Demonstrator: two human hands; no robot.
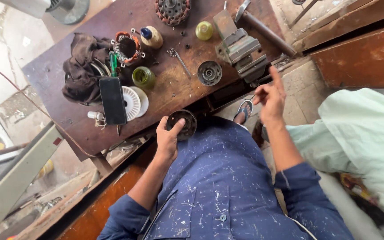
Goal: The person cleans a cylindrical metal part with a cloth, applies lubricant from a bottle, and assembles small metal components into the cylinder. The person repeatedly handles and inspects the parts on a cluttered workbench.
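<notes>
At a cluttered wooden workbench (174,89), a person in a paint-flecked blue shirt holds a dark round metal housing (182,125) in the left hand (169,138), thumb across its face and fingers curled beneath, braced over the lap at the bench's near edge where the eye can look straight down into it. The right hand (270,95) is raised off to the side, holding nothing, index finger lifted and the other fingers loosely bent, apart from both the bench and the part. Close by on the bench sits a similar round grey cap (209,73), set down open side up, just beside a heavy bench vise (242,51) whose jaws grip nothing. Farther back lie a copper-wound stator (126,47), a yellow-green spool (143,77), a white ribbed plastic disc (134,103) and a dark rag (83,66), pushed toward the rear so the front stays free for handling. A black phone (113,100) rests face up within reach. Another person's pale green garment (361,129) shows at right.
</notes>
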